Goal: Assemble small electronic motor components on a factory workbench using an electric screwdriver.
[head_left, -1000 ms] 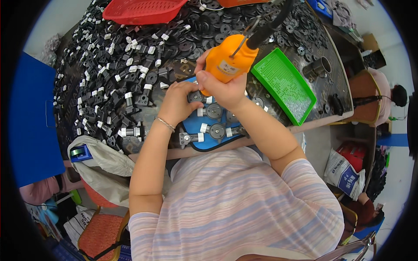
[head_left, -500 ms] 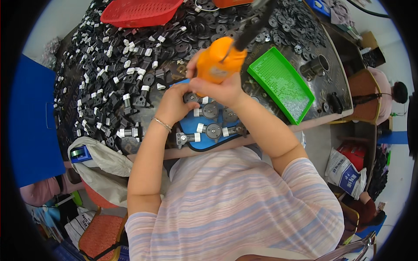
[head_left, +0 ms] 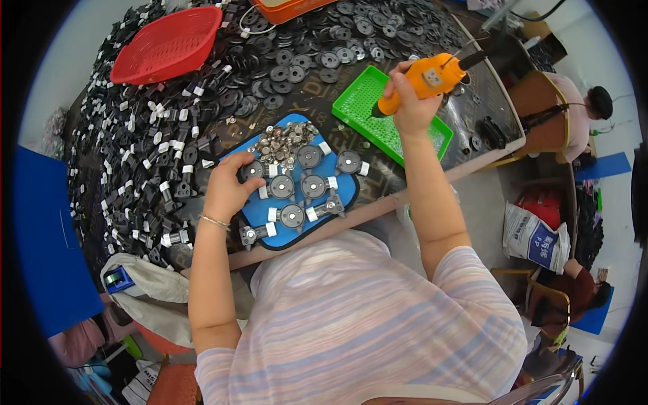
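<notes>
My right hand (head_left: 413, 111) is wrapped around an orange electric screwdriver (head_left: 426, 78), raised over the green perforated tray (head_left: 442, 135). The tool's black nose points down to the left, and a dark lead runs from its back end. At the left edge of a blue mat (head_left: 295, 123), my left hand (head_left: 233, 181) has thumb and fingers closed about a small black caster wheel (head_left: 252, 169) with a white end. Several similar caster wheels (head_left: 314, 186) lie on the mat, beside a heap of small metal parts (head_left: 282, 143).
Black and white bracket pieces (head_left: 158, 145) cover the table's left side. Loose black discs (head_left: 297, 71) spread across the back, near a red basket (head_left: 169, 47) and an orange bin (head_left: 287, 9). The table's front edge (head_left: 378, 204) runs close to my body. Other people sit at the right.
My right hand has lifted the screwdriver away from the mat toward the right, over the green tray. My left hand stays at the caster wheels. The whole view has shifted.
</notes>
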A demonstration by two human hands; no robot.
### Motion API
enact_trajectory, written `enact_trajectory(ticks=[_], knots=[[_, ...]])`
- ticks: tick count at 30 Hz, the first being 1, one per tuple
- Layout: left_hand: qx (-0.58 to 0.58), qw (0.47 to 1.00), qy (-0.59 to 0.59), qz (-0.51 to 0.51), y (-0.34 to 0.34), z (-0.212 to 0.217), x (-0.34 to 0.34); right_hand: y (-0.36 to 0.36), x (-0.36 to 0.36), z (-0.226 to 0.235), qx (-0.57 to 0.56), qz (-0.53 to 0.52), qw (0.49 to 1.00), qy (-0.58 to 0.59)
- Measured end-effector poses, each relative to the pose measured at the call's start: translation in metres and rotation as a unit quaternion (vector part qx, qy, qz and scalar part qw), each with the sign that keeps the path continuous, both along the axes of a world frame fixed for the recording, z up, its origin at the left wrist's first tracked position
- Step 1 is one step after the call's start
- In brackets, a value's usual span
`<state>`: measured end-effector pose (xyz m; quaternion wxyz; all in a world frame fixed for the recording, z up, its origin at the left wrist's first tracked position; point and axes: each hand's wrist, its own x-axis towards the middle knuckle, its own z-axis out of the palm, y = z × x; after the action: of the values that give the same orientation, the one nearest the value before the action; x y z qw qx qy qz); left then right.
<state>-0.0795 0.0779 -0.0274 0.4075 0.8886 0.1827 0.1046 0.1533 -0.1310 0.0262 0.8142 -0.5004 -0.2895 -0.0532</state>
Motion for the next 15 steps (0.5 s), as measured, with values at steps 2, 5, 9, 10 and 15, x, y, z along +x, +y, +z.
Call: enact_trajectory(ticks=[2,5,9,10,15], knots=[[0.003,1.0,0.001,0.003,-0.0016,0.001,0.0003,0.0006,0.0007,-0.0041,-0.008,0.002,1.0,-0.004],[-0.014,1.0,0.001,0.009,-0.0018,-0.0035,0.0002,0.0037,-0.0008,-0.0039,-0.007,0.022,1.0,-0.014],[-0.007,1.0,-0.001,0.003,-0.0024,-0.003,0.0014,0.0045,0.0,-0.0034,-0.019,0.011,1.0,-0.018],[-0.005,1.0,0.0,0.002,-0.0026,-0.002,0.0017,0.0046,-0.0001,-0.0031,-0.017,0.011,1.0,-0.021],[-0.009,1.0,0.003,0.006,-0.002,-0.0022,0.0007,0.0049,-0.0013,-0.0035,-0.021,0.007,0.999,-0.023]])
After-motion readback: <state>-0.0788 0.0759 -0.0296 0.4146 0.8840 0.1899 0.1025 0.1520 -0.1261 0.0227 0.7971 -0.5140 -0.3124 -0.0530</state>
